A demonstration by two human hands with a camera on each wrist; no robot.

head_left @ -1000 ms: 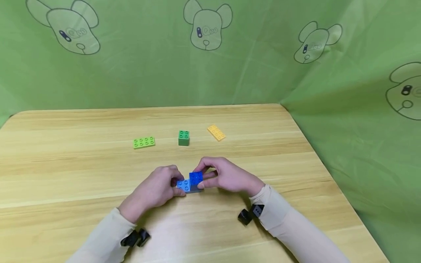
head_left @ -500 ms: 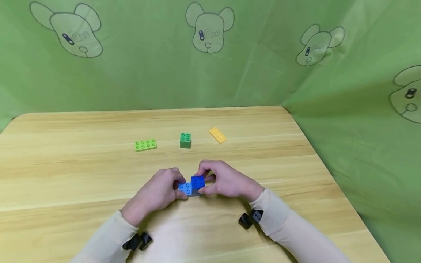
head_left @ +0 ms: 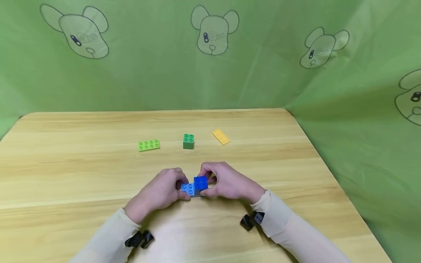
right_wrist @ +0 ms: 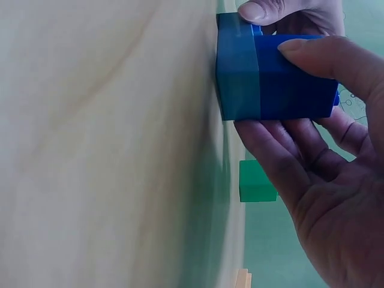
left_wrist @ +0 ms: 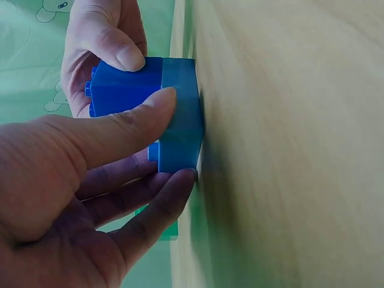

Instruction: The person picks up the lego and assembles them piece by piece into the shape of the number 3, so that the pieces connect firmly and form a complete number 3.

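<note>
A light blue building brick [head_left: 187, 188] lies flat on the table, its left studs bare. On its right half sits a dark blue square brick [head_left: 200, 182], flush against it with no gap in the right wrist view. My left hand [head_left: 161, 190] pinches the light blue brick at its left end, thumb on the near side. With thumb and fingers, my right hand [head_left: 228, 180] grips the dark blue brick from the right. The left wrist view shows both thumbs on the near faces of the stacked bricks [left_wrist: 129, 90].
Beyond the hands on the wooden table [head_left: 82, 164] lie a lime green flat brick [head_left: 149, 145], a green square brick [head_left: 188, 141] and a yellow-orange flat brick [head_left: 221, 136]. A green printed curtain [head_left: 158, 73] hangs behind the table and along its right side.
The whole scene has shifted slightly right and down in the head view. Both hands keep their hold, and the dark blue brick stays on the light blue one.
</note>
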